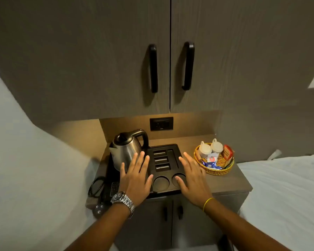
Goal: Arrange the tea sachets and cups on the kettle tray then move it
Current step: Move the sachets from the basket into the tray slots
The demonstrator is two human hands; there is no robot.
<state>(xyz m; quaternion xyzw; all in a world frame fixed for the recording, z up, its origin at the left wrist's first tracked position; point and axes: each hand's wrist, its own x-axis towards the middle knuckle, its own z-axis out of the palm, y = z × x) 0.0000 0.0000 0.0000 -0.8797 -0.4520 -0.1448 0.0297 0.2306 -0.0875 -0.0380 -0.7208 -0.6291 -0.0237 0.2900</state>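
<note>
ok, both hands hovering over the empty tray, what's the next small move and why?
Probably the right hand should reach right to the wicker basket and lift out a white cup. Both cups and the sachets sit in that basket, the tray's round wells and slots are bare, and both hands are open and empty.

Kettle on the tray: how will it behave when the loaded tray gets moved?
The kettle is tall on a narrow base at the black tray's left end, so it probably tips or slides if jerked. Polished steel body looks slippery. It likely makes that end heavier; I cannot tell whether it holds water.
</note>
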